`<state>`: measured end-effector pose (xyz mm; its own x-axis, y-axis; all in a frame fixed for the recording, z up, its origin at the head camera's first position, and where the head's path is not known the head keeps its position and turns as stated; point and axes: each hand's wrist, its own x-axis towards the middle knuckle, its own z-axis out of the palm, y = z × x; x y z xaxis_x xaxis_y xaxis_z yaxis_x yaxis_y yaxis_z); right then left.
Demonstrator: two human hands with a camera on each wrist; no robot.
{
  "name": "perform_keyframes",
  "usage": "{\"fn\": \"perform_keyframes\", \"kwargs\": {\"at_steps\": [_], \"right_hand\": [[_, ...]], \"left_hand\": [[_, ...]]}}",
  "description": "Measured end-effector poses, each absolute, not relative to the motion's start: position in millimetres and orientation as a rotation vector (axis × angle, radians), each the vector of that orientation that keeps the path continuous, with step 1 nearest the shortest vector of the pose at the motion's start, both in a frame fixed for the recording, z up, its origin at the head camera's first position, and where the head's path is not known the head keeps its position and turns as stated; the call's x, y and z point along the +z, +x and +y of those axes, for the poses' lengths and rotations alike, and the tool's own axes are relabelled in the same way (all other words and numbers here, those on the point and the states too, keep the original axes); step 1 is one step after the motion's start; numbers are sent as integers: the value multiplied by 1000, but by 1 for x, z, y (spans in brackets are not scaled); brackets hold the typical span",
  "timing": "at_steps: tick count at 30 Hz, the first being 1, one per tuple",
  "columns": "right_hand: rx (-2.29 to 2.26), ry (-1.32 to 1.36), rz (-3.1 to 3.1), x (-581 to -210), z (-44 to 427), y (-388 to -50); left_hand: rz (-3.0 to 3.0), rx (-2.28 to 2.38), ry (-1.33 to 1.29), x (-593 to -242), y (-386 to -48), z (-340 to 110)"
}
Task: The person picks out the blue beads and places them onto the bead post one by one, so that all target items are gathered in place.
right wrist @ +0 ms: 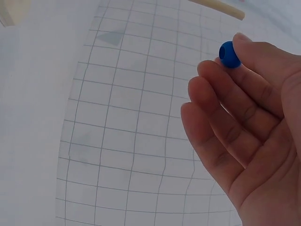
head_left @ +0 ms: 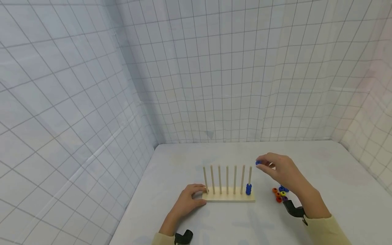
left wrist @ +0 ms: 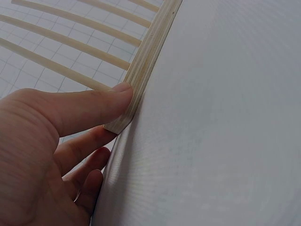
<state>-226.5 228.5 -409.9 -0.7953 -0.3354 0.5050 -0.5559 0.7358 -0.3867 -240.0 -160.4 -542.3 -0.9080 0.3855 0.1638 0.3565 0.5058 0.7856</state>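
A pale wooden stand with several upright rods sits on the white table. My left hand grips its left end, thumb on the near edge and fingers round the side; in the left wrist view the thumb presses the layered wood edge. Blue beads are stacked on the rightmost rod, and the other rods are bare. Up beside that rod's top, my right hand pinches a blue bead between thumb and index finger. The bead's hole shows in the right wrist view, apart from the rod.
Loose beads lie on the table below my right hand: orange and red ones, a yellow one, a purple one and some blue ones. Grid-patterned white sheets hang behind the table and at both sides.
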Motion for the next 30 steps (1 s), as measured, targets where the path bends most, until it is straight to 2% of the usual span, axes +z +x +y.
{"fn": "perform_keyframes", "kwargs": {"at_steps": [30], "right_hand": [[846, 698, -2450, -407, 207, -218]], "left_hand": [[2713, 1396, 690, -538, -236, -159]]}}
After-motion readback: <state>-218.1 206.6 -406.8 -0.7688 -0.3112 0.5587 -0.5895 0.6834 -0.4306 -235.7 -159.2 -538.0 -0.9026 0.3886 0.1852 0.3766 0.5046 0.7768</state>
